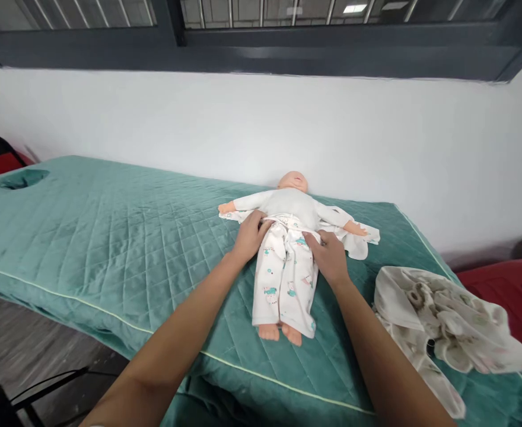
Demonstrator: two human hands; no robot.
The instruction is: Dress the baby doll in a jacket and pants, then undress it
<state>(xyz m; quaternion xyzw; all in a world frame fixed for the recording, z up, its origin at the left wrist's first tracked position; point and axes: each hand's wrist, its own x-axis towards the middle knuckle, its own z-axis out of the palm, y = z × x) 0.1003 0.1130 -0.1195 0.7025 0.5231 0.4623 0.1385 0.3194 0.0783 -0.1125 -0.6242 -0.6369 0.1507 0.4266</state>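
Observation:
A baby doll [293, 204] lies on its back on the green quilted bed, head toward the wall and arms spread. White trousers with a small teal print [283, 279] cover its legs, and its bare feet stick out of the cuffs. My left hand [251, 236] grips the waistband at the doll's hip on the left. On the other side, my right hand [329, 254] pinches the waistband edge between thumb and fingers. A printed white garment [355, 242] is spread beneath the doll's torso and arms.
A crumpled heap of white cloth [448, 314] lies at the bed's right end. The green quilted cover [123, 237] stretches left to a face hole [23, 179]. Behind stands a white wall [199, 124] below a dark-framed window. A red object [510, 284] stands at right.

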